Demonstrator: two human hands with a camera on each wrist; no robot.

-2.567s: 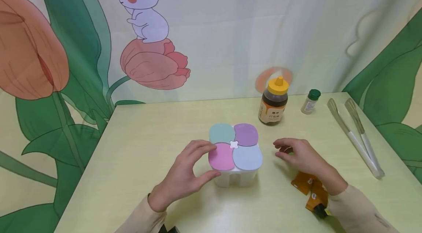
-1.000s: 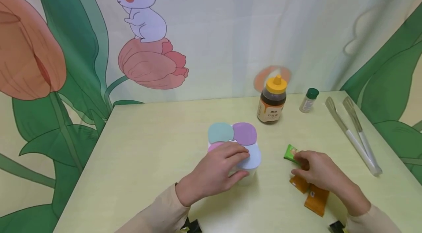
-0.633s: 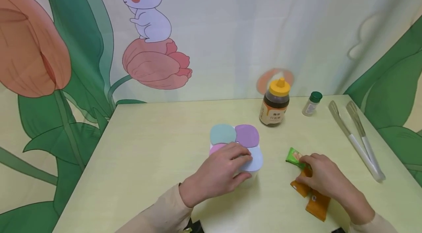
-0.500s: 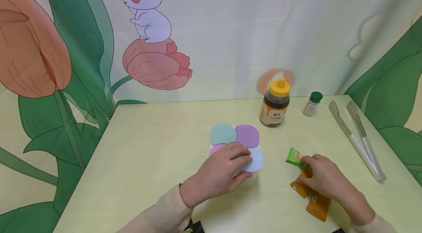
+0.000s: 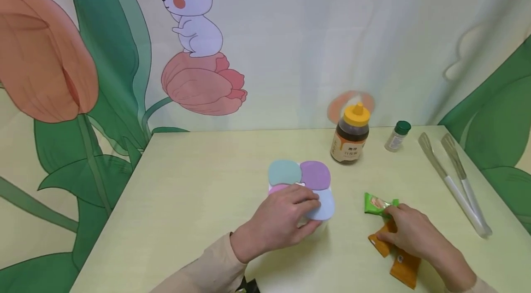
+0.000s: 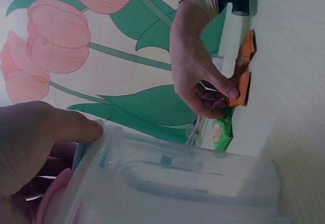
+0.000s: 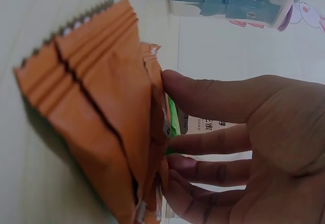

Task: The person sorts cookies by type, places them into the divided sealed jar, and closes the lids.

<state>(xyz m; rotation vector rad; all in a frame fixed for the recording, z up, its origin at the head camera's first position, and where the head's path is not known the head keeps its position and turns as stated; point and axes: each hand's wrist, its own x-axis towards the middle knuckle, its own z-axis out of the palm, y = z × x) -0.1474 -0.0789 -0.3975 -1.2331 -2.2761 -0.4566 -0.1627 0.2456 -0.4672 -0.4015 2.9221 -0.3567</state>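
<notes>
My left hand [image 5: 280, 219] lies over the lid of a clear-walled storage box [image 6: 203, 183]. Its fingers bend over the pink and blue petal-shaped flaps, and the thumb presses the lid's near edge. Teal and purple flaps show beyond the hand. To the right, my right hand [image 5: 415, 233] has thumb and fingertips on an orange snack packet [image 7: 117, 92]. Beside its index finger lies a green snack packet [image 5: 375, 204], partly covered by the fingers. Another orange packet [image 5: 405, 267] lies below the hand, nearer the front.
A honey bottle [image 5: 350, 138] with a yellow cap stands behind the box. Right of it are a small green-capped jar [image 5: 397, 136] and two white-handled utensils [image 5: 464, 187], wrapped in clear plastic. A printed curtain [image 5: 282, 44] hangs along the table's back edge.
My left hand has moved right from the box's side onto its lid. My right hand has come down onto the packets, and the green packet has turned slightly. The head view has shifted a little.
</notes>
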